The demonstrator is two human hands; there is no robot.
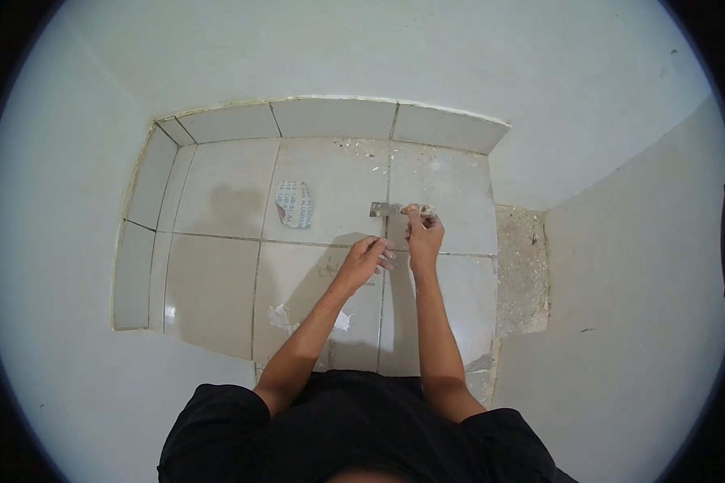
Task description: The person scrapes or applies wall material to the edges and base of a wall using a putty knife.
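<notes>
Beige glazed floor tiles (217, 274) bear a printed paper scrap (294, 204), writing unreadable, while the right hand (424, 236) pinches a flat metal scraper (388, 209) and the left hand (367, 259) rests half-curled, empty.

Both bare arms reach forward and down from short black sleeves, elbows bent a little, forearms drawing close together at the wrists. The left hand (368, 256) lies palm down with its fingers loosely spread and slightly curled. The right hand (423, 233), just beside it and a little further forward, has its fingers pinched together at the tips in a closed grip.
</notes>
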